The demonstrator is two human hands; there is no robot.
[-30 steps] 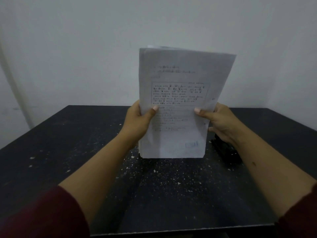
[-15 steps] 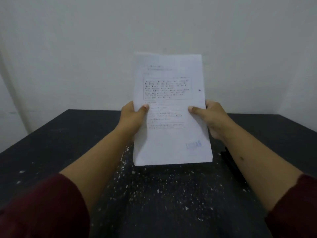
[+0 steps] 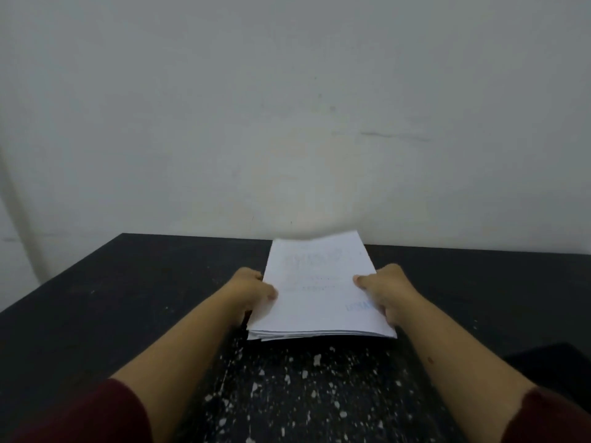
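A stack of white printed papers [image 3: 319, 295] lies nearly flat, low over the black table [image 3: 128, 298], its near edge showing several sheets. My left hand [image 3: 252, 289] grips the stack's left edge, thumb on top. My right hand [image 3: 387, 292] grips the right edge, thumb on the top sheet near a blue stamp. The print on the top sheet is blurred.
The table top is speckled with white flecks [image 3: 287, 385] in front of the stack. A white wall [image 3: 287, 123] rises right behind the table's far edge. A dark object [image 3: 556, 366] shows at the right, beside my right forearm.
The stack stood upright in both hands, facing me; it has tipped back and come down to lie almost flat over the table. Both hands kept their grip on its edges.
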